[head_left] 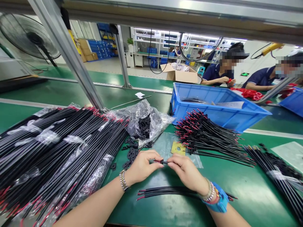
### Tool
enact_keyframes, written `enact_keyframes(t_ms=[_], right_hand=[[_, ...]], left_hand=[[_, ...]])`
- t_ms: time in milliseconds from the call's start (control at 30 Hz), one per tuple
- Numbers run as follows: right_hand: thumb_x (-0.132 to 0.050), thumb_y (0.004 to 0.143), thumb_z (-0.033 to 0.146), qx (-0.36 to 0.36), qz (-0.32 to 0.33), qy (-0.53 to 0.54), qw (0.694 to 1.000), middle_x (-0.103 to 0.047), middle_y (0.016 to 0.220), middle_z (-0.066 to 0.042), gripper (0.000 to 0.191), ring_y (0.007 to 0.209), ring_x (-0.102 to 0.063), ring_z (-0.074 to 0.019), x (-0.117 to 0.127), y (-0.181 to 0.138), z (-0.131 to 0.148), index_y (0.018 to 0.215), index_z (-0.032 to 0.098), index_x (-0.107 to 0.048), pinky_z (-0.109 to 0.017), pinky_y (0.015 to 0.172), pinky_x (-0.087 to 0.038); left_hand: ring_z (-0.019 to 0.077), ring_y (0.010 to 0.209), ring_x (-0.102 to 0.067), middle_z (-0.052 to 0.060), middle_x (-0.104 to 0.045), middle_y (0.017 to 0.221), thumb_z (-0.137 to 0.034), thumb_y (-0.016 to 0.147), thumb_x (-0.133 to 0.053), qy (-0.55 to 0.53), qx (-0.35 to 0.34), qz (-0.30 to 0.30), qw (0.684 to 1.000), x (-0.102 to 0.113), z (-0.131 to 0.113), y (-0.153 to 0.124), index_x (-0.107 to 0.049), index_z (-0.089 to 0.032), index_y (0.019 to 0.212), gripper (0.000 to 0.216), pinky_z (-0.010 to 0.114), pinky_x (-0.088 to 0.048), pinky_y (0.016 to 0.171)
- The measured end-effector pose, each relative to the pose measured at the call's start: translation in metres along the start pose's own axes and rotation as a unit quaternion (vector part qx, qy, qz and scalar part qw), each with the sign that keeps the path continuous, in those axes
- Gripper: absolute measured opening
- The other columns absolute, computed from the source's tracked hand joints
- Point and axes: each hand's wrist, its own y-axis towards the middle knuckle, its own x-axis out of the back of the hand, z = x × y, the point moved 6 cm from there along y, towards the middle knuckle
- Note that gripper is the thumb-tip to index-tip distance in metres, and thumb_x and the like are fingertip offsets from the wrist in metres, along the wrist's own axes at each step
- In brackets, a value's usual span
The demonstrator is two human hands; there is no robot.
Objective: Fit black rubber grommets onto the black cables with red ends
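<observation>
Head view: left hand (143, 165) and right hand (186, 170) are both pinching a black cable (165, 162) over the green table (251, 189), just in front of a yellow plate (178, 148). Small black clip (162, 161) sits between the fingertips, though it's tiny and fuzzy, so can't swear who's gripping it. Loose cables (170, 190) lie nearer the camera; cable pile (213, 135) sits by the blue bin (236, 118).

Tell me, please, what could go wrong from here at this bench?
The thin cable, held by the fingertips of the left hand and right hand, might slip. Loose black pieces near the left hand could get scattered. The blue band on the right wrist might catch the loose cables passing under it.
</observation>
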Motion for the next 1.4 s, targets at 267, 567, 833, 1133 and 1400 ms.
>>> enact_keyframes(t_ms=[267,567,833,1133,1400], right_hand=[[-0.042,0.087,0.023,-0.019,0.015,0.055,0.998,-0.055,0.07,-0.002,0.022,0.069,-0.05,-0.012,-0.005,0.002,0.0,0.075,0.016,-0.06,-0.024,0.063,-0.039],[-0.042,0.087,0.022,-0.024,0.023,0.052,0.998,-0.054,0.068,-0.001,0.023,0.067,-0.05,-0.0114,-0.009,0.002,0.002,0.071,0.016,-0.057,-0.023,0.062,-0.039],[-0.039,0.088,0.021,0.04,-0.01,-0.078,0.996,-0.054,0.072,-0.004,0.022,0.068,-0.05,-0.0131,-0.01,-0.002,-0.002,0.086,0.017,-0.061,-0.025,0.062,-0.04],[-0.043,0.085,0.017,0.063,-0.236,-0.264,0.933,-0.061,0.087,-0.008,0.022,0.08,-0.054,-0.0177,0.067,-0.008,-0.038,0.094,0.016,-0.064,-0.031,0.07,-0.044],[-0.045,0.08,0.019,-0.033,-0.313,-0.355,0.88,-0.064,0.083,-0.009,0.023,0.075,-0.054,-0.0206,0.101,-0.017,-0.108,0.086,0.014,-0.067,-0.035,0.068,-0.046]], left_hand=[[0.014,0.07,-0.057,0.003,-0.063,0.072,-0.019,0.067,-0.067,0.004,0.007,0.016,1.0,-0.004,0.002,-0.001,-0.067,-0.015,0.074,0.008,0.025,-0.044,0.067],[0.0133,0.067,-0.056,0.003,-0.063,0.071,-0.017,0.068,-0.066,0.007,0.006,0.031,0.999,-0.009,-0.001,-0.002,-0.067,-0.015,0.073,0.005,0.025,-0.043,0.066],[0.0138,0.077,-0.058,0.002,-0.065,0.08,-0.014,0.069,-0.064,0.057,-0.012,0.025,0.998,-0.007,-0.001,0.001,-0.066,-0.016,0.082,0.014,0.024,-0.045,0.074],[0.0129,0.076,-0.058,0.003,-0.064,0.089,-0.021,0.077,-0.056,0.174,-0.019,-0.12,0.977,0.04,0.001,0.005,-0.063,-0.017,0.094,0.019,0.025,-0.046,0.073],[0.0162,0.08,-0.058,0.002,-0.065,0.084,-0.02,0.08,-0.051,0.325,0.04,-0.081,0.941,0.055,0.007,0.008,-0.065,-0.018,0.084,0.015,0.028,-0.043,0.076]])
